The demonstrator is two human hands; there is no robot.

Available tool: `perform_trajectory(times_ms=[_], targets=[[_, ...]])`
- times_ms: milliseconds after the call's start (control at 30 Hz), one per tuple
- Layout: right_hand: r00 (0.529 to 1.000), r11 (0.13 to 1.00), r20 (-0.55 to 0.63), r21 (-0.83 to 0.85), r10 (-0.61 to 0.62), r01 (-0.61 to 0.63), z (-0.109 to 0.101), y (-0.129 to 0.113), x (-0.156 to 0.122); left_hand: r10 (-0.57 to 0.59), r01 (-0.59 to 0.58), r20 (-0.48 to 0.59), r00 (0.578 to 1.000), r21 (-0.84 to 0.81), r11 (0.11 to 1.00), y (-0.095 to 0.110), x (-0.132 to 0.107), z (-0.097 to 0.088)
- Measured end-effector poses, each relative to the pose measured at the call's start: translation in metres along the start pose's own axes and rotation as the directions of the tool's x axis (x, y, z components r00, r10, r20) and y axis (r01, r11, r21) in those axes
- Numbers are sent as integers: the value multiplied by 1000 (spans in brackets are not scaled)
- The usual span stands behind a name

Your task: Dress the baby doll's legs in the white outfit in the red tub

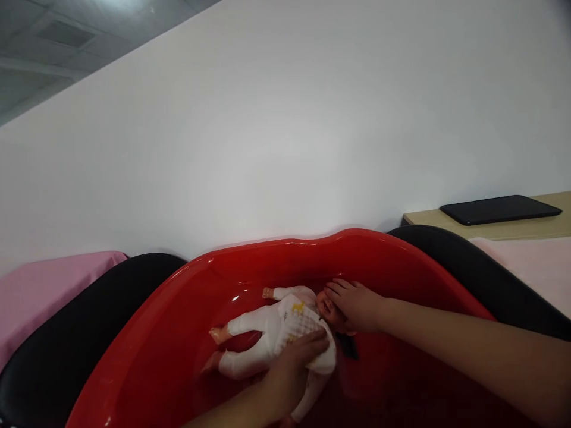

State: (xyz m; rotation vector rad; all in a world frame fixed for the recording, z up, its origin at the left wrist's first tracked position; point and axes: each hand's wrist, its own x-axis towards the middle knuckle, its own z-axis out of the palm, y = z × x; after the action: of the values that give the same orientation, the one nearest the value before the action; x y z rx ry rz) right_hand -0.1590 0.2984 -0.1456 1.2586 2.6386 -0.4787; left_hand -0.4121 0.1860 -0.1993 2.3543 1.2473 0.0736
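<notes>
Plain white wall behind, grey ceiling panels in the upper left corner. From the head view: a wooden table (513,229) at the right edge carrying a flat black tablet (499,209); pink cloth (40,291) at far left, black padding (89,321) flanking both sides. In the middle, a glossy red tub (178,333), no water discernible inside. Lying on its back within, a baby doll (276,339), fully dressed in a white suit with a small yellow print, legs pointing left, head to the right. Left hand (294,362) laid flat over the doll's torso, fingers loosely spread, pressing rather than gripping. Right hand (354,306) cupped over the doll's head, fingers extended across the face. Clothing on, nothing removed.
</notes>
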Motion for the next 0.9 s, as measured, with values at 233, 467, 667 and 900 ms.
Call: perform_trajectory(times_ms=[233, 467, 667, 900], targets=[[996, 1000, 82, -16, 26, -25, -13, -5, -3, 212, -202, 140, 967, -82, 976, 2, 13, 15], [994, 999, 101, 24, 27, -29, -16, -6, -5, 250, -219, 360, 899, -126, 968, -5, -17, -24], [995, 999, 100, 27, 23, -26, -15, -5, -4, 210, -120, 404, 890, -238, 964, -18, -45, -33], [993, 999, 116, 37, 33, -37, -20, -8, -6, 130, -81, 398, 908, -137, 987, -56, -78, -29]])
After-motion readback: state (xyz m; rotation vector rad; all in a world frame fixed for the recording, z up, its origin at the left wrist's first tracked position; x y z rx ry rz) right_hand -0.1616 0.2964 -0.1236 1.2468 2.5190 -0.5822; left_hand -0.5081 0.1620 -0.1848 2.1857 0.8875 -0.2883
